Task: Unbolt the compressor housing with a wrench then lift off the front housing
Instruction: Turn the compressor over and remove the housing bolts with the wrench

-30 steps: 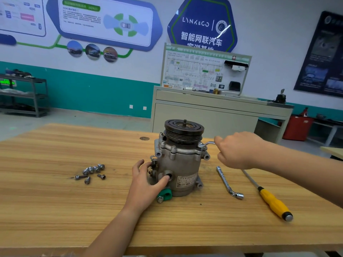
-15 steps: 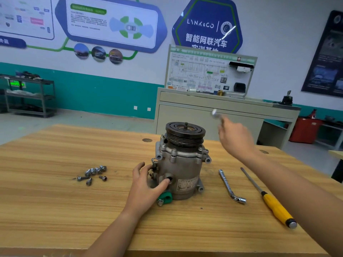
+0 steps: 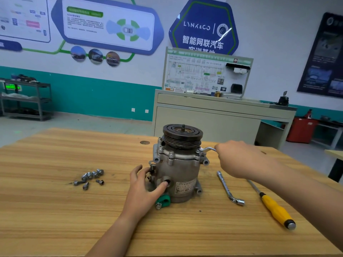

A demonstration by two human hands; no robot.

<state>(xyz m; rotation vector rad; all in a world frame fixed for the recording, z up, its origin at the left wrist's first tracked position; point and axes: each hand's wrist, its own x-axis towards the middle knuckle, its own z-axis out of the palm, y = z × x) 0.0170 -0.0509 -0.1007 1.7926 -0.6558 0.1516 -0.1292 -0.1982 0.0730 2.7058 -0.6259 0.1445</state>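
Observation:
A grey metal compressor (image 3: 180,175) stands upright in the middle of the wooden table (image 3: 55,210), its dark pulley on top and a green clip at its base. My left hand (image 3: 145,184) holds the lower left side of the body, thumb against a round port. My right hand (image 3: 239,158) grips a bent silver wrench (image 3: 207,149) whose end sits on a bolt at the upper right flange of the front housing.
Several loose bolts (image 3: 90,178) lie on the table to the left. To the right of the compressor lie a second L-shaped socket wrench (image 3: 229,188) and a yellow-handled screwdriver (image 3: 274,208). A grey cabinet (image 3: 213,117) stands behind the table.
My right hand lifted the wrench up off the compressor half a second ago and has now brought it back down onto the upper right bolt. The left hand stayed put.

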